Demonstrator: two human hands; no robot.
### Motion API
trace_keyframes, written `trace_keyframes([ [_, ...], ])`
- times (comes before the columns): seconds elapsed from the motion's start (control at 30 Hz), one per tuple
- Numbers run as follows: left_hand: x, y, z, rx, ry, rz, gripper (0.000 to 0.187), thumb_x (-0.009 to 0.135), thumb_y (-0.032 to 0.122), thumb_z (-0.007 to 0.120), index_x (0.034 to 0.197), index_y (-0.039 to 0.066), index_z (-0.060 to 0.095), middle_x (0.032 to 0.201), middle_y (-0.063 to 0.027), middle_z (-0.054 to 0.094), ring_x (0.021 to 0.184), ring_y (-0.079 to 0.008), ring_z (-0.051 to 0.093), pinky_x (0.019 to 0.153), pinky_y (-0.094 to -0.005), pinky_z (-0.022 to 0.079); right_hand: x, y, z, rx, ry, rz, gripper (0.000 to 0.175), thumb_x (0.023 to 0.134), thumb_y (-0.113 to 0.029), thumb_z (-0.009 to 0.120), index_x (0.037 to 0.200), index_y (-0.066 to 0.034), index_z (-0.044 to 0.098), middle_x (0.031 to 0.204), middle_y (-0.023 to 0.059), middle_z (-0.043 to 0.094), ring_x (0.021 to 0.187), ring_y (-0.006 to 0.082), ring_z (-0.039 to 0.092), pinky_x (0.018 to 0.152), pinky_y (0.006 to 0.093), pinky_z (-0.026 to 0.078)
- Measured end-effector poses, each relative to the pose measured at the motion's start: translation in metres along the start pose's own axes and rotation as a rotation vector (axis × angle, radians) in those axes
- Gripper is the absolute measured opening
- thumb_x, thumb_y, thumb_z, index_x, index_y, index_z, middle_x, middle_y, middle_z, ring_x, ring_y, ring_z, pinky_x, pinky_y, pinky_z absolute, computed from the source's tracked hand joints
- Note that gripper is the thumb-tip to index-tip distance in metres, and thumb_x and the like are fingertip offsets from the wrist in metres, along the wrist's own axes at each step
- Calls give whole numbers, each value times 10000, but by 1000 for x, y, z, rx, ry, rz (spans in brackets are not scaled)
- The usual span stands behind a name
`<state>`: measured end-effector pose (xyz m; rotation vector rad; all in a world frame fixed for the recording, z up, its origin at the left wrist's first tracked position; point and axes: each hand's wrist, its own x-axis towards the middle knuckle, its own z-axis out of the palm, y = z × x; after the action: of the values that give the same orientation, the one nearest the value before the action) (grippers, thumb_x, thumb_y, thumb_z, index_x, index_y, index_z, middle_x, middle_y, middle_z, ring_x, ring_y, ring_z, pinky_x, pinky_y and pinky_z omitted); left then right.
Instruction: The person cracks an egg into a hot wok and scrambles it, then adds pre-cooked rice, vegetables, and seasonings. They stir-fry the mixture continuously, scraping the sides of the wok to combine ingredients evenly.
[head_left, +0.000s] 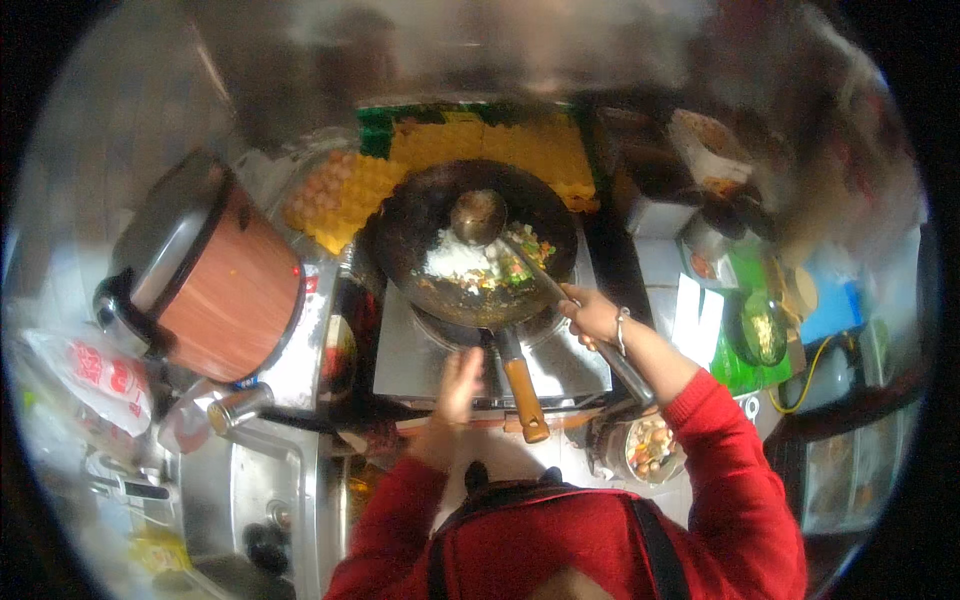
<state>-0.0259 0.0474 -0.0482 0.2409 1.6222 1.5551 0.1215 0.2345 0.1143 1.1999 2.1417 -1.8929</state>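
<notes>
My right hand (594, 315) is closed around the handle of a metal ladle (478, 216), whose bowl rests in a dark wok (420, 202) on the stove. White rice (454, 259) lies in the wok beside chopped, mixed-colour vegetables (534, 247). The wok's wooden handle (523, 394) points towards me. My left hand (459, 386), slightly blurred, is to the left of that handle, apart from it, with nothing seen in it. Its fingers point towards the stove, and whether they are spread is unclear.
A large cooker (232, 292) stands left, above a steel sink (247, 487). Behind the wok are yellow egg trays (495, 150), with eggs (326, 187) at left. A green board (731, 360) holding a bowl (761, 326) lies right. Below it is a container of food scraps (651, 450).
</notes>
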Motion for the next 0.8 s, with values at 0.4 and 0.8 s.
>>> trace_keyframes([
  [0.4,-17,5,62,-651,-275,-342,204,771,245,636,789,87,508,670,-33,518,537,-153,501,479,-286,439,-19,11,19,-142,31,-22,533,885,-221,459,1353,-93,238,533,26,479,350,104,423,314,263,383],
  [0.8,-20,10,61,-645,-287,-385,204,789,238,610,846,97,474,693,-22,498,582,-131,469,506,-264,417,-25,20,-3,75,-18,148,459,894,-238,434,1317,-101,317,547,6,438,357,80,372,317,238,348],
])
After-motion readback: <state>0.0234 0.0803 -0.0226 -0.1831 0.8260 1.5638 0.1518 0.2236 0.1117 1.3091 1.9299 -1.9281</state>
